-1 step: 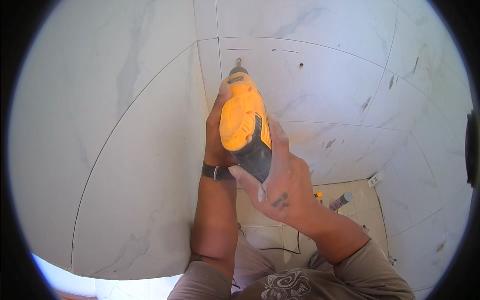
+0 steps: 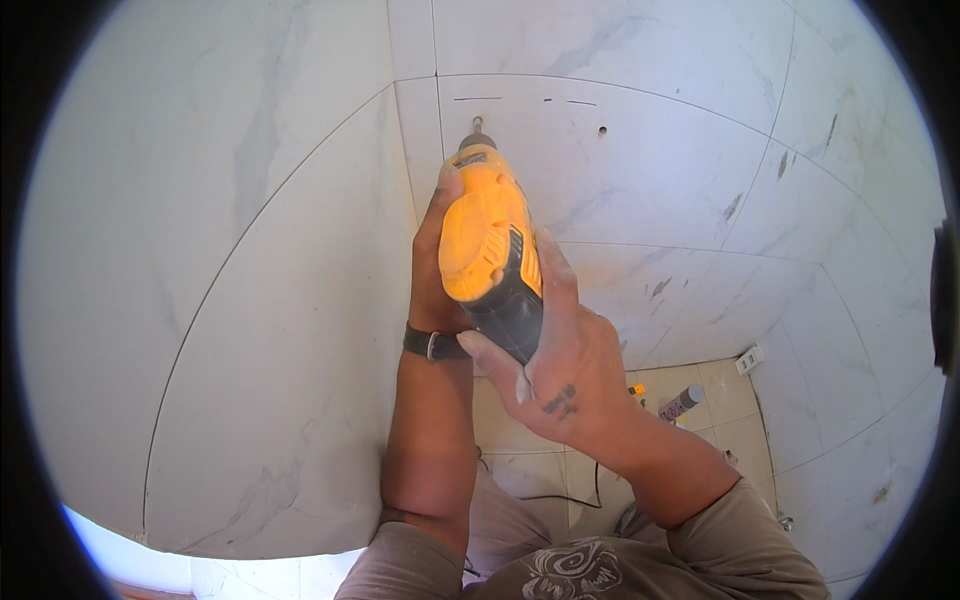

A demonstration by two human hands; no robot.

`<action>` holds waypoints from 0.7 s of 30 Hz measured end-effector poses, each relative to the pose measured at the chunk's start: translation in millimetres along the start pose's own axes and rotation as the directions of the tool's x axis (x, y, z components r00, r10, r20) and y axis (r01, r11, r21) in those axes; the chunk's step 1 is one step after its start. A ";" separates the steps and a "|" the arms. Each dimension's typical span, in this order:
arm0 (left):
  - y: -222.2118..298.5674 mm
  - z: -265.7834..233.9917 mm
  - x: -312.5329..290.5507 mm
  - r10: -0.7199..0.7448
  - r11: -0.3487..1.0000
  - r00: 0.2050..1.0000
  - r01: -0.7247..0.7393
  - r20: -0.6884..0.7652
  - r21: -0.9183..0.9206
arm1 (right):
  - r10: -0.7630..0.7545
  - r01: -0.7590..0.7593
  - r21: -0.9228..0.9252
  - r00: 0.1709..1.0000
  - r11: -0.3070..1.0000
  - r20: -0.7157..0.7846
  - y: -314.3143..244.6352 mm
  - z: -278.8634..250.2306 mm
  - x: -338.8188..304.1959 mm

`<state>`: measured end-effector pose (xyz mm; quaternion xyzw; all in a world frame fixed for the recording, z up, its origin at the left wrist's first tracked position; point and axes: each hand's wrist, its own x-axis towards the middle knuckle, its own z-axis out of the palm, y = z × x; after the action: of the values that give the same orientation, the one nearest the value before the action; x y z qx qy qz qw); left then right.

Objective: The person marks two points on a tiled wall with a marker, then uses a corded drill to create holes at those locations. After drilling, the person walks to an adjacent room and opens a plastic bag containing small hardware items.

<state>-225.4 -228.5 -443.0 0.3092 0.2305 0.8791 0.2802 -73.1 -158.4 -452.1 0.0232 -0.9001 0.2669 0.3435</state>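
A yellow and black power drill (image 2: 490,225) points up and away at the marble-patterned tiled wall (image 2: 640,170). Its bit (image 2: 478,126) meets a hole in the tile below a short dark pencil line. My left hand (image 2: 432,270), with a dark wristband, supports the drill's front from the left; most of its fingers are hidden behind the body. At the back, my right hand (image 2: 575,365) grips the black handle, dusty thumb and forefinger showing on either side. The trigger is out of sight.
Right of the bit is another drilled hole (image 2: 602,130). A tiled side wall (image 2: 290,300) stands close on my left. On the floor below lie a grey-capped cylinder (image 2: 682,403), a small yellow item (image 2: 636,390) and a dark cord (image 2: 560,498). A white socket box (image 2: 749,360) sits at the right corner.
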 end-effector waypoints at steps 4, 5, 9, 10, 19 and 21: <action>0.9 -2.2 4.3 0.001 1.000 1.000 -0.001 0.014 0.006 | -0.009 0.009 -0.005 1.000 1.000 -0.011 0.6 -0.8 3.5; 0.8 -2.5 5.5 0.005 1.000 1.000 -0.005 0.015 0.002 | -0.014 0.014 -0.002 1.000 1.000 -0.017 0.5 -1.4 4.3; 0.1 -3.8 6.2 0.024 1.000 0.999 -0.024 0.040 0.014 | -0.007 0.006 -0.016 1.000 1.000 -0.012 -1.4 -4.8 3.8; -0.1 -3.8 6.3 0.024 1.000 0.999 -0.024 0.045 0.012 | -0.010 0.009 -0.018 1.000 1.000 -0.018 -1.9 -5.3 3.6; 0.2 -3.7 5.1 0.007 1.000 1.000 -0.007 0.018 0.008 | -0.045 0.044 -0.023 0.997 0.999 -0.067 -0.7 -2.6 3.8; 0.0 -3.9 5.3 0.012 1.000 1.000 -0.012 0.017 0.011 | 0.010 -0.010 -0.003 1.000 1.000 -0.013 -0.5 -2.3 2.7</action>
<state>-231.4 -226.0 -443.6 0.3195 0.2310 0.8769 0.2751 -73.6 -157.3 -448.7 0.0164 -0.8985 0.2673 0.3478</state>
